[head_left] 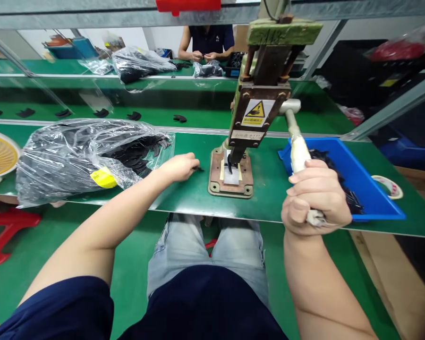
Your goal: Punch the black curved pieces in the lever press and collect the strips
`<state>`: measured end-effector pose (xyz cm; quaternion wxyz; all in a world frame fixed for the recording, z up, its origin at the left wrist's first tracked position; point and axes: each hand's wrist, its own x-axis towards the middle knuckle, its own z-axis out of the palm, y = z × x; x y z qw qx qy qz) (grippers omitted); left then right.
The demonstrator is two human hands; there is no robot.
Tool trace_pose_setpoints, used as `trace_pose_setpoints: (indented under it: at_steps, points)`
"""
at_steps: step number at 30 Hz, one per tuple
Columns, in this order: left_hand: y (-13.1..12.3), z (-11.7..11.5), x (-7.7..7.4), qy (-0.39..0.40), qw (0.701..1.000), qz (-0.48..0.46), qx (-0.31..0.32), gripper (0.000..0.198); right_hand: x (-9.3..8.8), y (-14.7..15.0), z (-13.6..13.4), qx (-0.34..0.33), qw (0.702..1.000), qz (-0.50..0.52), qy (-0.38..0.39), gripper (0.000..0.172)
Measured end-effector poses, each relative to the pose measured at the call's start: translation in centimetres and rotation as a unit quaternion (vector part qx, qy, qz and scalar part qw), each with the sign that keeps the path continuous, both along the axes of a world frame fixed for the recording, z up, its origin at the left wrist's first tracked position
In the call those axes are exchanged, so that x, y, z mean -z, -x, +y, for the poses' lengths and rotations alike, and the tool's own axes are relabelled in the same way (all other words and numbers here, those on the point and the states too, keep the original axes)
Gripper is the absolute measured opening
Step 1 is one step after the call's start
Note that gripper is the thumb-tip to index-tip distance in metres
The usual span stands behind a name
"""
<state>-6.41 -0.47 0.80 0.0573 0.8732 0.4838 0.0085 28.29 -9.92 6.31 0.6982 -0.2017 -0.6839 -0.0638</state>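
Note:
My right hand (317, 197) is wrapped round the lever handle (294, 134) of a hand press (257, 94). A black part (230, 165) stands on the pale metal plate of the press base (216, 182), right under the ram. My left hand (182, 167) is closed left of the base, and the tip of a small black part (198, 168) sticks out from its fingers. Beside that hand lies an open clear plastic bag (67, 151), filled with flat black curved parts (136, 153).
A blue bin (378, 198) with black parts stands at the right, a tape roll (389, 186) by it. Black pieces (101, 113) lie spaced along the green strip behind. Across it, a person (208, 42) handles something small. A yellow basket (0, 156) sits far left.

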Motion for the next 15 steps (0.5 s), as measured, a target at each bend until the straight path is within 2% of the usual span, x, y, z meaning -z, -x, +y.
trace_pose_setpoints:
  at_steps: [2,4,6,8,12,15]
  points:
    - [-1.4,0.2,1.1,0.018,0.997,-0.070,-0.005,0.024,0.0,-0.1,0.0,-0.004,1.000,-0.006,0.003,0.034]
    - [-2.1,0.7,2.1,0.036,0.979,-0.188,-0.070,0.023,-0.1,-0.1,0.0,-0.008,1.000,-0.008,0.001,0.033]
    - [-2.5,1.2,2.9,0.067,0.935,-0.318,-0.146,0.026,-0.1,0.0,0.1,-0.008,1.000,-0.002,-0.003,0.033]
    - [-3.0,1.4,3.7,0.102,0.891,-0.404,-0.177,0.028,0.0,0.2,0.1,-0.008,1.000,0.004,-0.007,0.035]
    - [-4.4,1.0,4.4,0.149,0.873,-0.433,-0.167,0.026,0.0,0.3,0.3,0.001,1.000,0.015,-0.010,0.037]
    - [-5.5,0.8,3.8,0.160,0.850,-0.471,-0.174,0.028,0.1,0.2,0.3,0.001,1.000,0.007,-0.014,0.039]
